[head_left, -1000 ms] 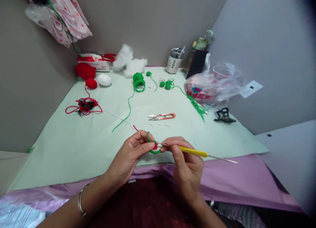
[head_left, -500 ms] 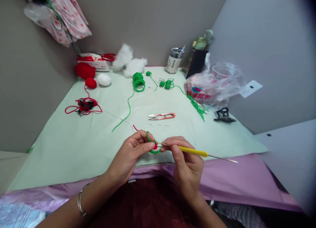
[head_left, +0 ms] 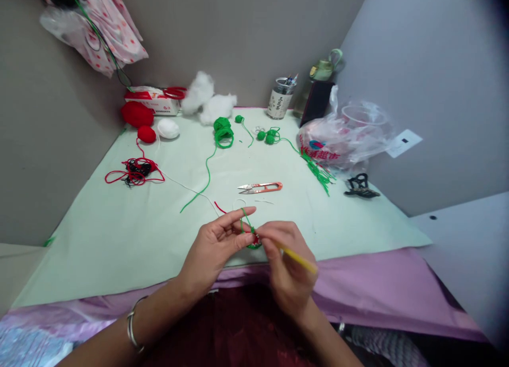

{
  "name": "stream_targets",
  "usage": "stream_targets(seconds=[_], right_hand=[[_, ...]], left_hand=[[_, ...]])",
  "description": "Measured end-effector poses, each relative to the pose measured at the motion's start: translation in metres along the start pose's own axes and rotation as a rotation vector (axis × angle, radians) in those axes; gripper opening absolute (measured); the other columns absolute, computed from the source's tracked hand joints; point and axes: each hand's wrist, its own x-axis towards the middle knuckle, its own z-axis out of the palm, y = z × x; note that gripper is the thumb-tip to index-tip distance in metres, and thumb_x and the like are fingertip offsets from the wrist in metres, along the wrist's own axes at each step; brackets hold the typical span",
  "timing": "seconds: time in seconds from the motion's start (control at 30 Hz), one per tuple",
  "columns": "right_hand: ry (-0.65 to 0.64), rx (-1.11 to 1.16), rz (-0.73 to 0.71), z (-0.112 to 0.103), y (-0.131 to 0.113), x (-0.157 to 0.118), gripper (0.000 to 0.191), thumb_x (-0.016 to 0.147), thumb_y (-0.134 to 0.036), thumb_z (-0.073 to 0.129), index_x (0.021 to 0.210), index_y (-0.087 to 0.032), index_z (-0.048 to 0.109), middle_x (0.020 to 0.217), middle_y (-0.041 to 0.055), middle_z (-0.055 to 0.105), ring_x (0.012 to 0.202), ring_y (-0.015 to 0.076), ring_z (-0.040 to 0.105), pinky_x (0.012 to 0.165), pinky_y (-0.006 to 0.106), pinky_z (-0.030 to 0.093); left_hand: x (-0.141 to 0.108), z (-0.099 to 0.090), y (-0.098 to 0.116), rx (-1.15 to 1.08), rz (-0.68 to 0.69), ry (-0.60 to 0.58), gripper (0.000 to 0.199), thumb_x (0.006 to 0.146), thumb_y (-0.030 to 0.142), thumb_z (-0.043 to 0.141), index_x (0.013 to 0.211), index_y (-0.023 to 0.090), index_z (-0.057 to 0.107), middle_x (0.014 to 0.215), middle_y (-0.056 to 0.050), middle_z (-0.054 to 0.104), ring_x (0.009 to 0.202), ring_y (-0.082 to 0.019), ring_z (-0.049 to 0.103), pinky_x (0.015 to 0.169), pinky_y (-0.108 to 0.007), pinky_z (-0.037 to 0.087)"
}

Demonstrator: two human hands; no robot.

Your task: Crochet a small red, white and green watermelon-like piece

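My left hand point(head_left: 222, 239) pinches a small round crochet piece point(head_left: 255, 242) in red, white and green between thumb and fingers. Its index finger is stretched out, with green yarn point(head_left: 247, 217) looped over it and running down to the piece. In my right hand point(head_left: 292, 266) is a crochet hook with a yellow handle point(head_left: 298, 259). The hook's tip is at the piece's upper edge, partly hidden by my fingers, and the handle is blurred. Just beyond my hands lie thread snips point(head_left: 260, 188) with an orange handle.
Green yarn point(head_left: 222, 129), red yarn balls point(head_left: 137, 114) and a white ball point(head_left: 168, 128) lie toward the back. A red-black yarn tangle point(head_left: 137, 172) is at left. White stuffing point(head_left: 218, 108) sits near the wall. A plastic bag point(head_left: 342, 139) and black hair clip point(head_left: 361, 186) are at right.
My left index finger has stretched out and lifted the green yarn into a taut loop. My right hand has turned the hook, so its handle points more toward me.
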Motion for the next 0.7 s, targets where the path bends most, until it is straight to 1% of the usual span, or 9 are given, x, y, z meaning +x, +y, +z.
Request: stream_targets(seconds=[0.07,0.13,0.27,0.37,0.43,0.5,0.57,0.63,0.7], right_hand=[[-0.012,-0.199,-0.211,0.003,0.005,-0.006,0.040,0.096,-0.009,0.068,0.126,-0.033,0.078,0.107,0.0066,0.077,0.097,0.0228,0.074,0.080,0.036,0.062],[0.021,-0.235,-0.275,0.006,0.010,-0.010,0.048,0.095,-0.007,0.068,0.134,-0.035,0.074,0.114,0.0077,0.076,0.102,0.0241,0.074,0.082,0.037,0.062],[0.036,-0.005,-0.057,0.001,0.009,-0.002,0.040,0.098,-0.006,0.063,0.125,-0.032,0.077,0.106,0.0054,0.076,0.096,0.0205,0.072,0.080,0.035,0.061],[0.071,0.258,0.160,-0.009,0.005,0.010,0.024,0.101,-0.013,0.062,0.105,-0.027,0.080,0.088,0.0016,0.074,0.082,0.0171,0.070,0.073,0.031,0.058],[0.082,0.417,0.266,-0.012,0.003,0.015,0.021,0.103,-0.018,0.062,0.099,-0.027,0.080,0.084,-0.0002,0.072,0.074,0.0147,0.068,0.069,0.029,0.056],[0.069,0.465,0.285,-0.011,0.002,0.016,0.020,0.103,-0.019,0.063,0.098,-0.027,0.081,0.086,-0.0003,0.073,0.075,0.0144,0.068,0.071,0.029,0.056],[0.037,0.390,0.230,-0.006,0.001,0.014,0.021,0.102,-0.017,0.064,0.101,-0.028,0.081,0.093,0.0012,0.077,0.087,0.0161,0.071,0.078,0.029,0.058],[0.008,0.291,0.150,-0.002,-0.001,0.012,0.025,0.102,-0.013,0.063,0.107,-0.029,0.081,0.102,0.0022,0.080,0.099,0.0171,0.072,0.086,0.030,0.059],[0.011,0.245,0.113,0.001,-0.003,0.012,0.028,0.101,-0.010,0.063,0.110,-0.030,0.080,0.104,0.0018,0.081,0.101,0.0168,0.073,0.088,0.030,0.060]], left_hand=[[-0.001,0.004,-0.003,-0.049,-0.018,0.025,0.046,0.075,0.032,0.096,0.119,0.026,0.084,0.083,0.001,0.073,0.082,-0.014,0.064,0.085,-0.027,0.049],[-0.003,0.006,-0.003,-0.126,-0.093,0.018,0.046,0.076,0.034,0.096,0.119,0.024,0.085,0.088,-0.002,0.076,0.086,-0.015,0.065,0.086,-0.027,0.049],[-0.001,0.004,0.002,-0.204,-0.213,-0.020,0.044,0.074,0.030,0.097,0.115,0.022,0.086,0.093,-0.004,0.079,0.087,-0.014,0.066,0.087,-0.024,0.050],[0.001,-0.001,0.007,-0.147,-0.181,-0.004,0.040,0.076,0.030,0.096,0.114,0.022,0.086,0.086,-0.002,0.075,0.081,-0.010,0.063,0.079,-0.018,0.047],[0.001,-0.002,0.007,-0.103,-0.116,-0.013,0.037,0.077,0.031,0.094,0.113,0.022,0.087,0.082,0.000,0.071,0.079,-0.009,0.060,0.077,-0.017,0.045],[0.001,-0.001,0.004,-0.064,-0.039,-0.021,0.036,0.078,0.031,0.093,0.113,0.025,0.087,0.080,0.002,0.069,0.080,-0.009,0.060,0.081,-0.018,0.046],[0.000,0.001,0.001,-0.036,0.015,-0.022,0.038,0.078,0.030,0.094,0.115,0.029,0.086,0.082,0.002,0.070,0.082,-0.011,0.063,0.086,-0.022,0.048],[0.000,0.002,-0.002,-0.021,0.030,-0.026,0.041,0.077,0.028,0.094,0.117,0.031,0.085,0.084,0.002,0.073,0.084,-0.013,0.065,0.089,-0.025,0.049],[0.000,0.002,-0.002,-0.027,0.018,-0.025,0.041,0.077,0.029,0.095,0.117,0.031,0.086,0.084,0.001,0.075,0.085,-0.013,0.066,0.090,-0.026,0.049]])
